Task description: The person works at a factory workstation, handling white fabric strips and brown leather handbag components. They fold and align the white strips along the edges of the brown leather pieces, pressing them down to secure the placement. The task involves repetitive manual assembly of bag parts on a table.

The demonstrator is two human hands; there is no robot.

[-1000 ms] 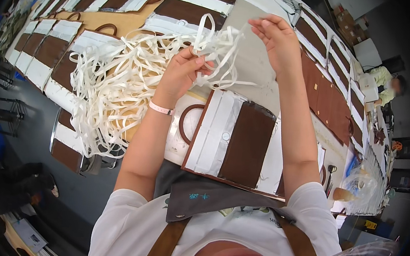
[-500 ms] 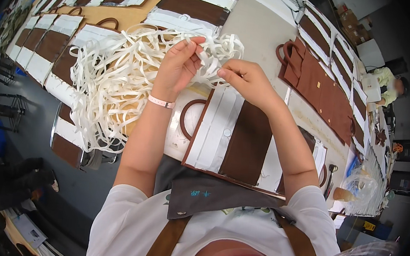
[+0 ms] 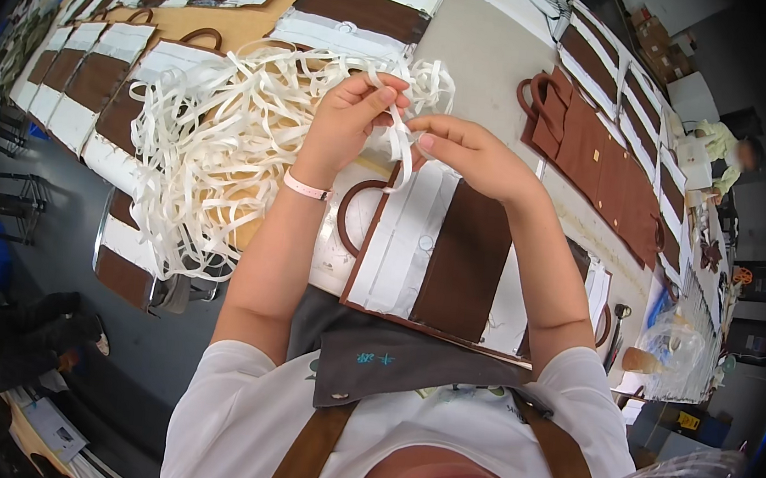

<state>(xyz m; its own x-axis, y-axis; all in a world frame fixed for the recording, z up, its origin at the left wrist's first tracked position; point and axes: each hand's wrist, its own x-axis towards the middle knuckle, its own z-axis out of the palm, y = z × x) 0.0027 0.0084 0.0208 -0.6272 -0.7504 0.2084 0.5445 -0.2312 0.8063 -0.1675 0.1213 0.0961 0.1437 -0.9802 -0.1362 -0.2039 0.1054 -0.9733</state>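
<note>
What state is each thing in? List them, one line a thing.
left hand: raised over the table, fingers pinched on a white strip.
right hand: raised, pinching the same white strip.
white strip: held between both hands, hanging bent.
pile of white strips: loose and tangled on the table.
brown and white bag: lying flat under the hands, handle loop showing.
brown bags: laid flat in a row.

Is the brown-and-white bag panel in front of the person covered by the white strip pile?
No, the white strip pile lies left of the brown-and-white bag panel.
</note>
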